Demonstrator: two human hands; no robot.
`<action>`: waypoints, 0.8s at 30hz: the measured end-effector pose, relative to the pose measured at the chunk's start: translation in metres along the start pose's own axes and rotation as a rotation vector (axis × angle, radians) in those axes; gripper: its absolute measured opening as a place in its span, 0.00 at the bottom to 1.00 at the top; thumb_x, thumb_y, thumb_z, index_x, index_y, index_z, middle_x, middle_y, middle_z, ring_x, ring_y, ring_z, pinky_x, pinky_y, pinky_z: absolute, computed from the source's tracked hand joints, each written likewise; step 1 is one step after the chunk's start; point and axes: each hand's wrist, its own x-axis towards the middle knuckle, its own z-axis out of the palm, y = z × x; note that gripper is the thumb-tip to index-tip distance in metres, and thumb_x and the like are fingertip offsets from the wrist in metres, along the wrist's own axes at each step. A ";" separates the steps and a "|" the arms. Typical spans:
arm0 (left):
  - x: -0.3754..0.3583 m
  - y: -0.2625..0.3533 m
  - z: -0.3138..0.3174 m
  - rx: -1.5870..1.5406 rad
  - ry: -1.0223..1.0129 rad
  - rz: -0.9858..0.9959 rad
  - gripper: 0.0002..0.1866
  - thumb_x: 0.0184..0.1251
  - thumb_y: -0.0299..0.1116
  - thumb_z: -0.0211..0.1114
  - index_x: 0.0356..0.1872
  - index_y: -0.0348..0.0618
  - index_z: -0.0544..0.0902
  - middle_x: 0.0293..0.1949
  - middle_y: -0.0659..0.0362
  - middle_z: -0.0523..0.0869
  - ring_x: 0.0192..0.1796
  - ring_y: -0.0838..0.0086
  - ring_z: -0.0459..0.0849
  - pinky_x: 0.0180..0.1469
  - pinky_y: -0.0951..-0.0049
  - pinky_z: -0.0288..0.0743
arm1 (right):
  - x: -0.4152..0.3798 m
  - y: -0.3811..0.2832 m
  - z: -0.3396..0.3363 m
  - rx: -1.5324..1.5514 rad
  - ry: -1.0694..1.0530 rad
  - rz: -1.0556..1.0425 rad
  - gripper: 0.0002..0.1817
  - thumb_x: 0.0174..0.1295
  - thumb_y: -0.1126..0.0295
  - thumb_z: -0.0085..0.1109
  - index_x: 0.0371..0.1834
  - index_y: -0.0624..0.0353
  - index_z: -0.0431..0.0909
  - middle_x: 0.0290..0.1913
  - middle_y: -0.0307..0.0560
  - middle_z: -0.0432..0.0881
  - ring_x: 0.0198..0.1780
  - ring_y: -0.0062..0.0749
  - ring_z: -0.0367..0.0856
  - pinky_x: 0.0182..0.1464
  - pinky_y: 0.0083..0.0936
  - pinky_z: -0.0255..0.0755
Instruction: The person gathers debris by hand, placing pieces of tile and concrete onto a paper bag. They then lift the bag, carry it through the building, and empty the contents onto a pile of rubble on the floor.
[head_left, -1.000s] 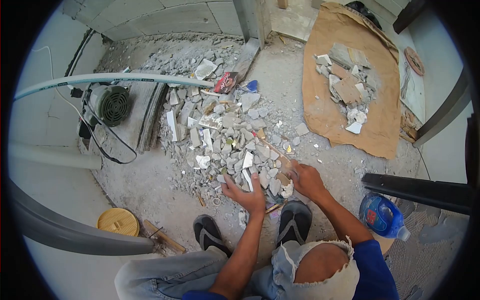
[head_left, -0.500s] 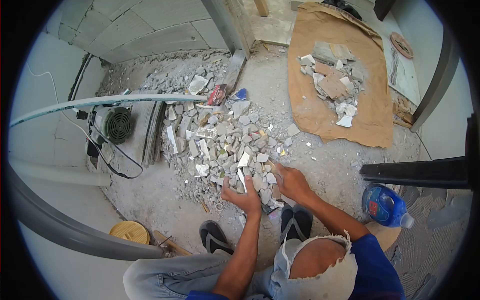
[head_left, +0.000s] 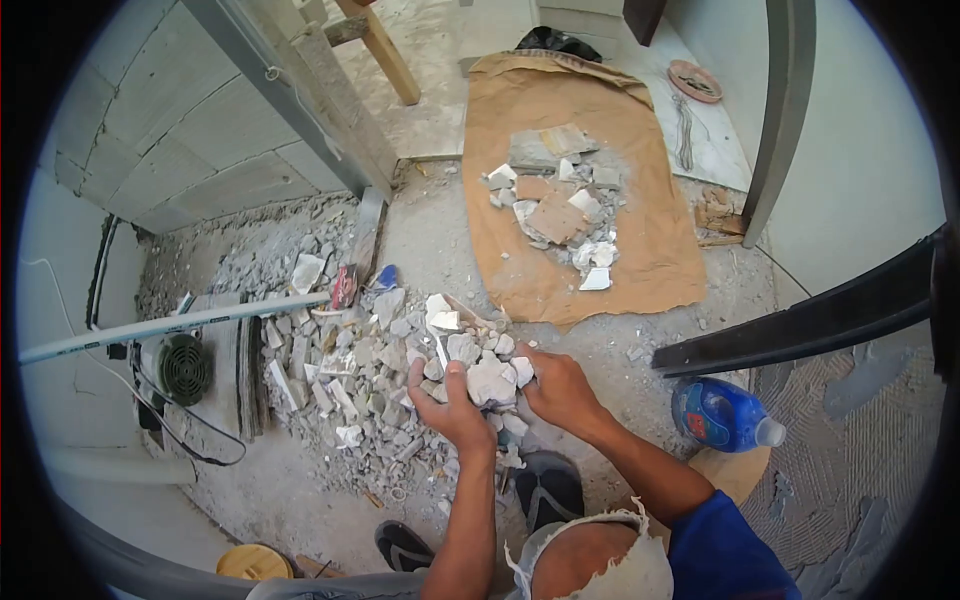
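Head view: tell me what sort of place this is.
Probably a room being built or renovated: loose grey masonry rubble, a bare grey block wall and ridged grey mortar-like coating show it.

1. Rubble heap (head_left: 375, 395): a low, loose mound of dusty grey, angular fragments, with pale flat shards mixed in.
2. Gathered rubble (head_left: 465, 362): a tightly packed clutch, held together at the right side of the rubble heap.
3. Off-white chunk (head_left: 490, 381): blocky, rough-faced and jagged, the largest in the clutch, at the heap's near right.
4. Grey chunk (head_left: 462, 349): dull and rounded, just beside the off-white one, closer to the heap's middle.
5. White sliver (head_left: 441, 351): narrow, tilted, nearest the heap's middle.
6. Pale chunk (head_left: 522, 371): small, farthest right from the heap's middle.
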 end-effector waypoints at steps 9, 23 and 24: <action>0.083 -0.034 0.219 -0.282 -0.547 -0.352 0.29 0.69 0.41 0.68 0.64 0.36 0.71 0.57 0.52 0.80 0.56 0.65 0.81 0.60 0.63 0.75 | 0.107 0.009 -0.148 -0.411 0.387 0.239 0.15 0.60 0.72 0.56 0.49 0.67 0.77 0.41 0.67 0.84 0.49 0.67 0.82 0.51 0.53 0.76; 0.119 0.022 -0.161 0.567 0.489 0.309 0.27 0.75 0.42 0.64 0.62 0.26 0.77 0.62 0.44 0.79 0.61 0.59 0.79 0.67 0.61 0.69 | -0.057 0.051 -0.085 -0.481 0.473 0.311 0.27 0.61 0.73 0.59 0.67 0.65 0.73 0.54 0.66 0.83 0.55 0.64 0.82 0.56 0.47 0.76; 0.116 0.007 -0.210 0.546 0.655 0.235 0.29 0.75 0.44 0.62 0.63 0.24 0.75 0.61 0.41 0.79 0.62 0.56 0.79 0.67 0.60 0.69 | -0.087 0.059 -0.067 -0.461 0.422 0.296 0.27 0.61 0.73 0.58 0.66 0.66 0.74 0.53 0.67 0.83 0.55 0.64 0.83 0.56 0.46 0.76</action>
